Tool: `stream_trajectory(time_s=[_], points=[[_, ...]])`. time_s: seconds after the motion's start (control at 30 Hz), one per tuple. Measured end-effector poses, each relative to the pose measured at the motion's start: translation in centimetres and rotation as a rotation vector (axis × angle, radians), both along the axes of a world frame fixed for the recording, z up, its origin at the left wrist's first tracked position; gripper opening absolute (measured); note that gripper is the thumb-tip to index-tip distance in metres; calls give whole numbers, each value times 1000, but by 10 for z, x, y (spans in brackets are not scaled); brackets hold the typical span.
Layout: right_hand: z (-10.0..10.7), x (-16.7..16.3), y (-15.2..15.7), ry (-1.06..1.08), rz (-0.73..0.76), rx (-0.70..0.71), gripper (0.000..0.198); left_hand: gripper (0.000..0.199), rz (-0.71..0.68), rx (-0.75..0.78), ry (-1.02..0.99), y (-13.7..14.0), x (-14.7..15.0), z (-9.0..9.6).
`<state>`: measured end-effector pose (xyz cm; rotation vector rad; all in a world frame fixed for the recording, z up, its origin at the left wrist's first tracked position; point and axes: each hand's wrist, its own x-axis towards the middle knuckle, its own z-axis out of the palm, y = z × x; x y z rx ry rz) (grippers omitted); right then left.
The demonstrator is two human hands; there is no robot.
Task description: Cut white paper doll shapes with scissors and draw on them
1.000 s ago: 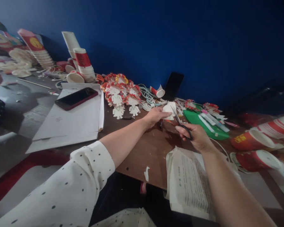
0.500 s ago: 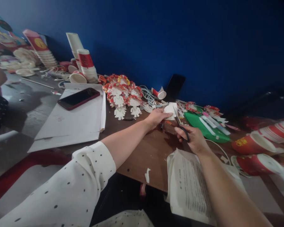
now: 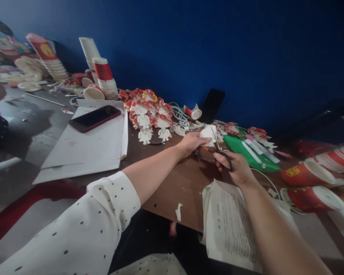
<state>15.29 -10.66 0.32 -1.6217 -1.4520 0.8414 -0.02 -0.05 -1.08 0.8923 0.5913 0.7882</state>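
Between the thumb and fingers of my left hand [image 3: 191, 143] is a small piece of white paper [image 3: 207, 133], held up over the brown table [image 3: 180, 183]. My right hand [image 3: 236, 166] grips black-handled scissors [image 3: 226, 159], their blades pointing away from me at the paper's right side. Whether the blades have closed on the paper is too small to tell. Left of the paper lies a cluster of white paper figures [image 3: 143, 120] with red, frilly rims. A green sheet with several markers [image 3: 259, 151] on it lies to the right.
A phone [image 3: 95, 118] rests on a white board [image 3: 83, 152] at left. Stacked paper cups [image 3: 105, 78] stand behind it. A printed white packet [image 3: 227, 225] overhangs the front edge under my right forearm. Red cups [image 3: 306, 173] lie at right. A dark phone [image 3: 213, 104] leans on the blue wall.
Both hands, with the paper and scissors, have shifted very slightly to the right. The other things on the table stay as they were.
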Motion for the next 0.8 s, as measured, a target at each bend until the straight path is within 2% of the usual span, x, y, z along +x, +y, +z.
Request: stream_trajectory(time_s=[0.2, 0.37, 0.8], points=[[5, -2, -1, -50, -3, 10, 41, 20, -24, 42, 27, 0, -1, 0], [9, -9, -3, -69, -29, 16, 42, 13, -24, 17, 26, 0, -1, 1], [4, -12, -1, -36, -73, 12, 39, 9, 3, -36, 14, -3, 2, 1]])
